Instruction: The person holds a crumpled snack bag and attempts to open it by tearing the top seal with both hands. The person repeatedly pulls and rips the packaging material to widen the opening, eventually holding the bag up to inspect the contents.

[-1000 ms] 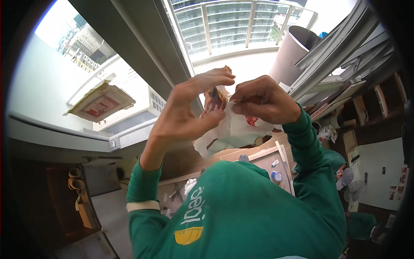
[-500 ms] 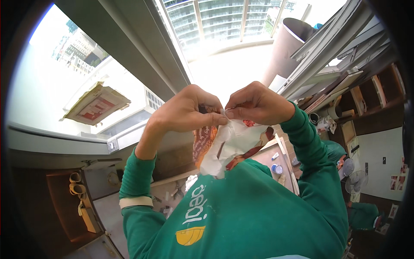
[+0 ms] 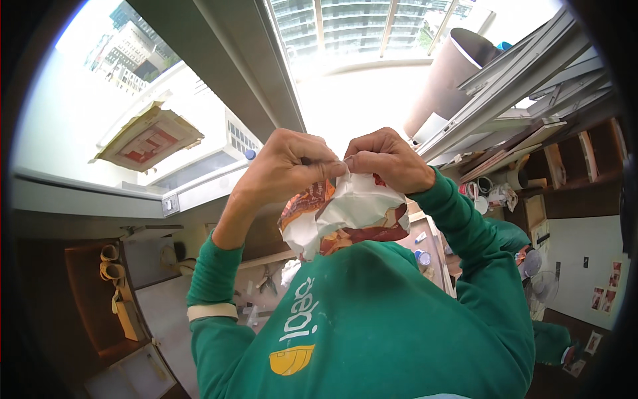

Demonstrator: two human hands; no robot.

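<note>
In front of my chest hangs a crumpled paper bag (image 3: 352,206), white with brown, orange and red print. My left hand (image 3: 282,166) is closed, thumb and fingers pinching the bag's upper edge. Right beside it, my right hand (image 3: 389,159) pinches the same edge, so that the fingertips of both hands nearly meet. The bag's lower end is close to my green sweatshirt (image 3: 372,319). Whether anything is inside the bag cannot be seen.
A window with a taped paper sheet (image 3: 149,139) is at the left. Metal profiles (image 3: 512,86) lean at the right by a large cylindrical bin (image 3: 445,80). Below is a table with a blue-and-white jar (image 3: 423,257). People in green (image 3: 508,239) are at the far right.
The bag has swung and spread wider below my hands, its lower end now higher and more of its printed side showing. My right hand has shifted slightly left; both still pinch the edge.
</note>
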